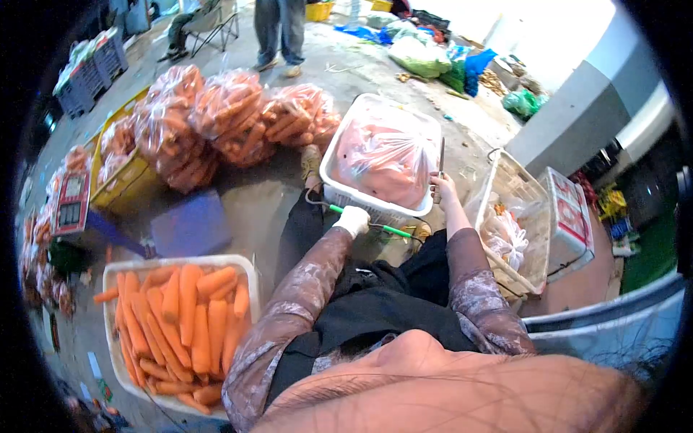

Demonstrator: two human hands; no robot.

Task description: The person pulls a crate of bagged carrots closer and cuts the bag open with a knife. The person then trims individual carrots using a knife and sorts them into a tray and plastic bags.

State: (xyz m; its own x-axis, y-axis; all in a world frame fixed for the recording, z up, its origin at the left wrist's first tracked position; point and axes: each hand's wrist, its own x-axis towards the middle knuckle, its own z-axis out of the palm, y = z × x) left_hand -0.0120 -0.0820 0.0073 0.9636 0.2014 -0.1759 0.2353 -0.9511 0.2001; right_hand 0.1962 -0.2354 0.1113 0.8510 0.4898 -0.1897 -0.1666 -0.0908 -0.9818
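Note:
A white plastic basket (336, 189) stands before me, holding a clear plastic bag (386, 159) with pale orange contents. The bag's gathered folds lie on top. My left hand (352, 221), in a white glove, is closed at the basket's near rim, over a wire handle with green sleeves (397, 232). My bare right hand (445, 189) is at the right rim, fingers curled around a thin dark rod (442, 155) that points away from me; its kind is unclear. At the lower left, loose carrots (189, 303) fill another white basket (254, 278).
Several clear bags of carrots (229, 115) stand at the back left, some in a yellow crate (123, 189). A scale (71, 206) and a blue board (191, 222) are at left. On the right are a dirty basket (535, 216) with plastic bags, a white box (567, 216) and a pillar (585, 101). Someone's legs (280, 32) show behind.

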